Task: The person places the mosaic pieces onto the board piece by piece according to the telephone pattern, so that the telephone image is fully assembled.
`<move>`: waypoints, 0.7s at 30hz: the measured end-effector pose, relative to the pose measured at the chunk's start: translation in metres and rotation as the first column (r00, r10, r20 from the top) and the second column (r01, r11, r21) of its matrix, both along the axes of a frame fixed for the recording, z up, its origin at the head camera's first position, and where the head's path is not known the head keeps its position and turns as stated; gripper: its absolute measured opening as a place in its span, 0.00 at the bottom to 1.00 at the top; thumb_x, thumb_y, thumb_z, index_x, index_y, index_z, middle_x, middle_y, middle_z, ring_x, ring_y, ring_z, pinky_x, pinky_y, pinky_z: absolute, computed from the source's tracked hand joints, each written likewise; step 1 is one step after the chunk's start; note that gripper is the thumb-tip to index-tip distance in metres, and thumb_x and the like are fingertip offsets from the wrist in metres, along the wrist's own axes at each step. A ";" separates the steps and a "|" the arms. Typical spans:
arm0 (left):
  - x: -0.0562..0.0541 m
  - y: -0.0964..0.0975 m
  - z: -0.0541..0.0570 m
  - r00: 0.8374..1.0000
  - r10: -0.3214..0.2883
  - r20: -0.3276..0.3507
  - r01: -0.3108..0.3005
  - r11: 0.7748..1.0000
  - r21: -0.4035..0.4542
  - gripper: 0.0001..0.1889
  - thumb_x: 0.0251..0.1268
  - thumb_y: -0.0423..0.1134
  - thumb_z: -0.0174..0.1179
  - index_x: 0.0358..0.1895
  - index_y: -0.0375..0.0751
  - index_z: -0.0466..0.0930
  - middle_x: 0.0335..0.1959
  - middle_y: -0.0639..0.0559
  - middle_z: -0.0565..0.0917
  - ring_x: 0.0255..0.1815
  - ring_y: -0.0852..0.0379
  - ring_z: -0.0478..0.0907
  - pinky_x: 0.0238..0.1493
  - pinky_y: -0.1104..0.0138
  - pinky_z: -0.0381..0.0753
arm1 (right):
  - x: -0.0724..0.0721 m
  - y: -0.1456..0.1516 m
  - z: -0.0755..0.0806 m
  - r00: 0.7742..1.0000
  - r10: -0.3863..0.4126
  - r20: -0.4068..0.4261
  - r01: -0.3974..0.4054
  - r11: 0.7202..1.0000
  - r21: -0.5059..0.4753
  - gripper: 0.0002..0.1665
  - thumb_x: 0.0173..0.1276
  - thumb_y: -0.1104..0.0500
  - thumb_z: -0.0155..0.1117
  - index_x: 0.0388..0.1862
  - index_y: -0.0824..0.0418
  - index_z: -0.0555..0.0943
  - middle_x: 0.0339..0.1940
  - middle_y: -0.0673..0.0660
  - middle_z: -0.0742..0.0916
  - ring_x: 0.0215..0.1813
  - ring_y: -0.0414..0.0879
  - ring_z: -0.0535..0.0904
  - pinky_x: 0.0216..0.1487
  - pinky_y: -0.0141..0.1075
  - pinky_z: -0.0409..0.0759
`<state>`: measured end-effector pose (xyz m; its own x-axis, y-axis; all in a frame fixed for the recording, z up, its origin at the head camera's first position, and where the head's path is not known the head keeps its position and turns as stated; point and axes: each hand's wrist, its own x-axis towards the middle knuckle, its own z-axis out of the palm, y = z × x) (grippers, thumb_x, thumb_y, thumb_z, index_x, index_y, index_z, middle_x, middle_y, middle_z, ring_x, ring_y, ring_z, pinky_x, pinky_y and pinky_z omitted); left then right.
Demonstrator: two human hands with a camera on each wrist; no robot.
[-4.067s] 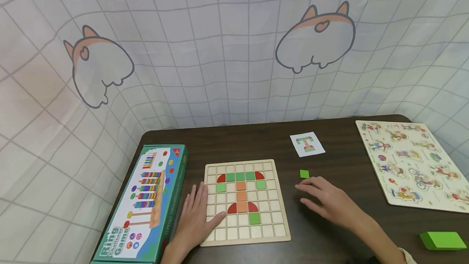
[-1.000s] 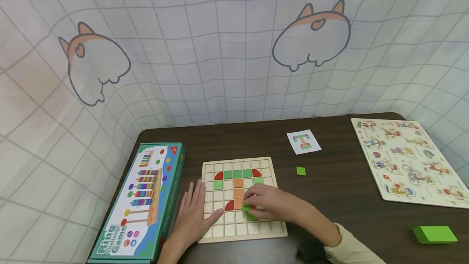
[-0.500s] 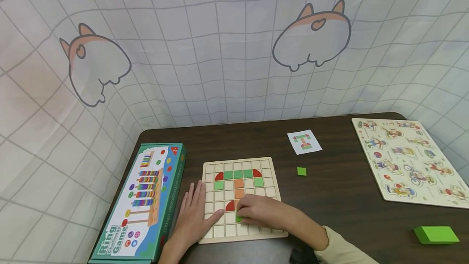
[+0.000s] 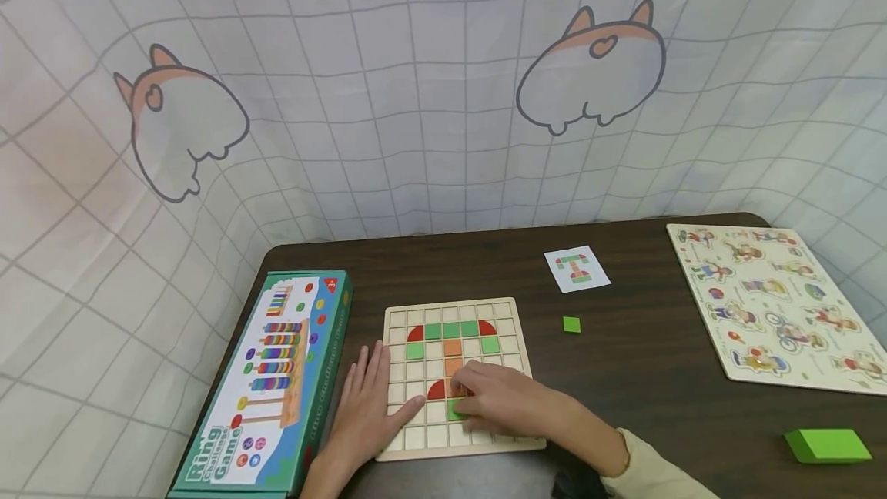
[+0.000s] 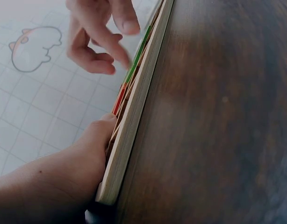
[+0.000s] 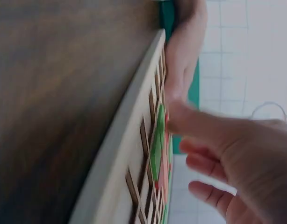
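Note:
In the head view my right hand (image 4: 502, 399) is over the lower half of the wooden grid board (image 4: 430, 445), thumb and index finger apart. Just by its thumb, a green square tile (image 4: 455, 409) lies in a cell below the orange squares (image 4: 453, 366). The right wrist view shows green tiles (image 6: 156, 147) seated in the grid, with nothing between my fingers. My left hand (image 4: 367, 406) rests along the board's left edge, fingers straight, its thumb on the board. A red quarter-round tile (image 4: 436, 390) lies near that thumb. My right hand hides several cells.
A loose green square tile (image 4: 571, 325) lies right of the board, below a pattern card (image 4: 577, 269). The Ring Challenge Game box (image 4: 277, 399) stands left. A picture puzzle board (image 4: 776, 299) and a green block (image 4: 828, 446) are at the right.
My right hand came from the table at the right to the board with a green tile. It set the tile in the cell below the orange squares and let go. My left hand stayed.

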<state>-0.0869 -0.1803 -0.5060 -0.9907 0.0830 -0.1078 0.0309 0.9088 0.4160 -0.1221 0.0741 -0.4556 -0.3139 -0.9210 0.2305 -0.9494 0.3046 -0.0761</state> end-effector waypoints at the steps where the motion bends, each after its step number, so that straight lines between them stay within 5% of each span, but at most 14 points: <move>1: 0.000 0.001 0.000 1.000 -0.003 -0.002 0.003 1.000 0.002 0.56 0.58 0.77 0.46 0.79 0.41 0.42 0.81 0.45 0.45 0.82 0.43 0.34 0.79 0.45 0.40 | -0.002 0.005 0.003 1.000 -0.014 0.003 0.014 1.000 -0.014 0.10 0.64 0.48 0.68 0.42 0.48 0.85 0.44 0.46 0.81 0.44 0.38 0.74 0.43 0.24 0.76; 6: 0.000 -0.002 -0.002 1.000 -0.006 -0.007 0.006 1.000 0.010 0.55 0.58 0.76 0.46 0.79 0.41 0.42 0.81 0.46 0.44 0.82 0.43 0.34 0.79 0.45 0.39 | -0.015 0.036 0.016 0.990 -0.123 0.063 0.132 0.977 -0.167 0.19 0.61 0.50 0.71 0.51 0.53 0.84 0.45 0.49 0.83 0.43 0.39 0.76 0.40 0.26 0.79; 12: 0.002 -0.001 -0.002 1.000 -0.003 0.003 0.003 1.000 0.020 0.55 0.58 0.76 0.48 0.79 0.41 0.42 0.81 0.46 0.45 0.82 0.42 0.34 0.78 0.44 0.39 | -0.029 0.088 0.010 0.968 -0.249 0.031 0.248 0.934 -0.257 0.24 0.54 0.56 0.76 0.51 0.57 0.84 0.45 0.49 0.83 0.44 0.40 0.76 0.38 0.30 0.80; 16: 0.001 0.000 -0.002 1.000 0.005 0.007 -0.005 1.000 0.011 0.55 0.58 0.76 0.47 0.79 0.42 0.41 0.81 0.46 0.44 0.82 0.43 0.34 0.79 0.45 0.39 | -0.037 0.111 0.007 0.946 -0.323 0.034 0.320 0.909 -0.268 0.25 0.53 0.56 0.76 0.52 0.56 0.84 0.45 0.50 0.84 0.46 0.42 0.78 0.39 0.34 0.82; 21: -0.001 0.000 -0.001 1.000 0.006 0.012 -0.006 1.000 0.006 0.56 0.58 0.76 0.47 0.79 0.42 0.41 0.81 0.46 0.44 0.82 0.43 0.34 0.79 0.45 0.39 | -0.047 0.130 0.006 0.885 -0.446 0.133 0.464 0.867 -0.181 0.26 0.57 0.54 0.73 0.55 0.56 0.82 0.49 0.52 0.84 0.51 0.46 0.79 0.43 0.41 0.82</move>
<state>-0.0875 -0.1801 -0.5068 -0.9898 0.0773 -0.1196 0.0198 0.9065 0.4216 -0.1691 0.2041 -0.4494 -0.7132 -0.6074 0.3498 -0.6964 0.6707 -0.2552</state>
